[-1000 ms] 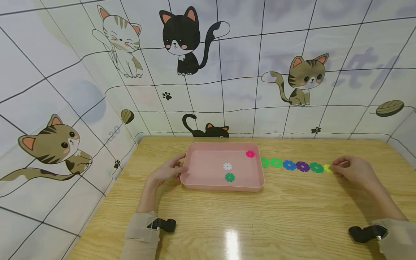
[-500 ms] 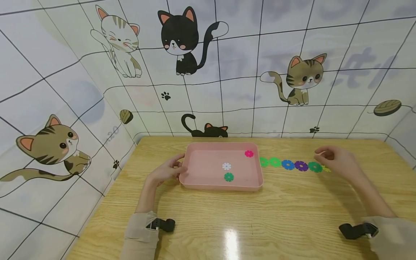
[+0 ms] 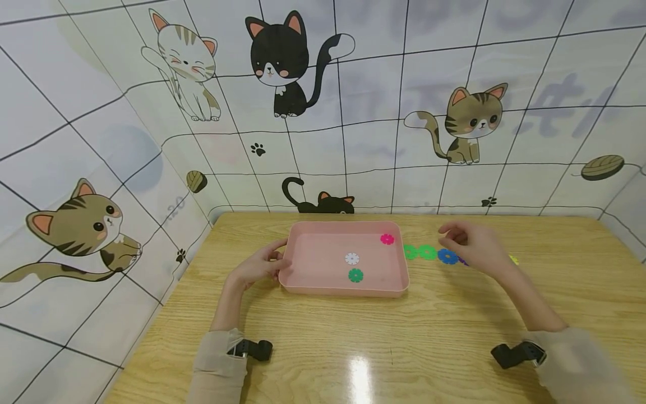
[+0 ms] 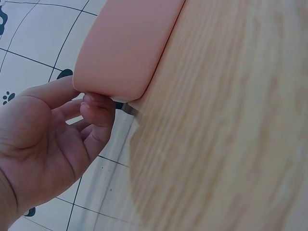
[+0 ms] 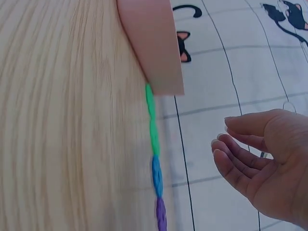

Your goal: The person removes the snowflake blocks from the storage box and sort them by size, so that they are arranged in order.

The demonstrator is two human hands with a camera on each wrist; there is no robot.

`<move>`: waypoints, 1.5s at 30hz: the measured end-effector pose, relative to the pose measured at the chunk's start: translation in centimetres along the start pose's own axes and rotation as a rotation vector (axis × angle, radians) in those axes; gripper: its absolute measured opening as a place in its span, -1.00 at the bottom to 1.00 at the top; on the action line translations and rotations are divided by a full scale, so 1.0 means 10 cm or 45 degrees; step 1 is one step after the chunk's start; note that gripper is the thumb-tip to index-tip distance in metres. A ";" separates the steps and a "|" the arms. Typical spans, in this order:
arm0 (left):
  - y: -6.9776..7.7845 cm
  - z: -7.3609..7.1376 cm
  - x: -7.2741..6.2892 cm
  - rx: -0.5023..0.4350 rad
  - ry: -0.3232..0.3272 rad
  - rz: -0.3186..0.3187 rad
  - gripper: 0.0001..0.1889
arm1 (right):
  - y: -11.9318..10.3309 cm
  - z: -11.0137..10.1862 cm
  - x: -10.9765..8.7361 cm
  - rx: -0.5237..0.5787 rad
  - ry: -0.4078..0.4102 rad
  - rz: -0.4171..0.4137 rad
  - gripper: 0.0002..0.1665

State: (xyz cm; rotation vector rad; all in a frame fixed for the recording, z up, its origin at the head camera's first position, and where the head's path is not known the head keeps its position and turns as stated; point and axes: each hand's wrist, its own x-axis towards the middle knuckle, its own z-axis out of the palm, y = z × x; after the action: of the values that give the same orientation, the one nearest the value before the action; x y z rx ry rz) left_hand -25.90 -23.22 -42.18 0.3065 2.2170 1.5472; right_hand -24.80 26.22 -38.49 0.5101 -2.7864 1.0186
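At the left end of the pink tray (image 3: pixel 313 258), my left hand (image 3: pixel 258 264) grips the wall with curled fingers. The left wrist view has the left hand (image 4: pixel 62 130) at the tray's corner. Three flower-shaped plastic discs lie inside: a pink one (image 3: pixel 387 239), a white one (image 3: pixel 352 258) and a green one (image 3: pixel 355 275). My right hand (image 3: pixel 474 245) hovers over a row of discs running right from the tray, its fingers loosely bent around nothing. Light green discs (image 3: pixel 427 252) and a blue disc (image 3: pixel 447 256) show left of it; the purple disc (image 5: pixel 161 214) is partly covered in the head view.
A wooden table (image 3: pixel 323 331) carries everything, its back edge against a wall (image 3: pixel 373 146) printed with cartoon cats. A yellow disc (image 3: pixel 513 260) shows at the row's right end, past my right wrist. Black wrist cameras (image 3: pixel 257 350) sit on both sleeves.
My right hand has let go of the yellow disc at the row's right end, lifted, and moved left above the row toward the tray. The left hand has stayed on the tray.
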 end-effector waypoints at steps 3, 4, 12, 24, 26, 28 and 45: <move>-0.01 0.00 0.00 0.001 0.003 -0.003 -0.27 | -0.12 0.11 0.06 0.053 -0.019 -0.032 -0.75; 0.00 0.00 0.00 0.000 0.006 -0.008 -0.27 | -0.16 0.14 0.08 0.073 -0.030 -0.042 -0.75; -0.01 -0.01 0.00 -0.013 0.021 -0.016 -0.28 | -0.50 0.48 0.25 0.251 -0.152 -0.142 -0.77; 0.00 0.00 -0.01 -0.020 0.013 -0.009 -0.25 | -0.79 1.03 0.39 0.295 -0.447 -0.187 -0.76; 0.01 0.00 0.00 -0.024 0.017 -0.015 -0.26 | -0.80 1.10 0.41 0.305 -0.476 -0.189 -0.77; 0.01 0.00 0.00 -0.024 0.021 -0.021 -0.26 | -0.80 1.15 0.43 0.299 -0.499 -0.192 -0.76; 0.00 0.00 0.00 -0.024 0.010 -0.022 -0.26 | -0.81 1.25 0.44 0.211 -0.471 -0.173 -0.73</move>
State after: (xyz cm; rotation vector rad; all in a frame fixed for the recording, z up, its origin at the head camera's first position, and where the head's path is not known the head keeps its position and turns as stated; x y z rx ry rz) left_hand -25.89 -23.18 -42.20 0.2756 2.2039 1.5626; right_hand -26.08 11.22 -42.14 0.9889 -2.9336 1.2413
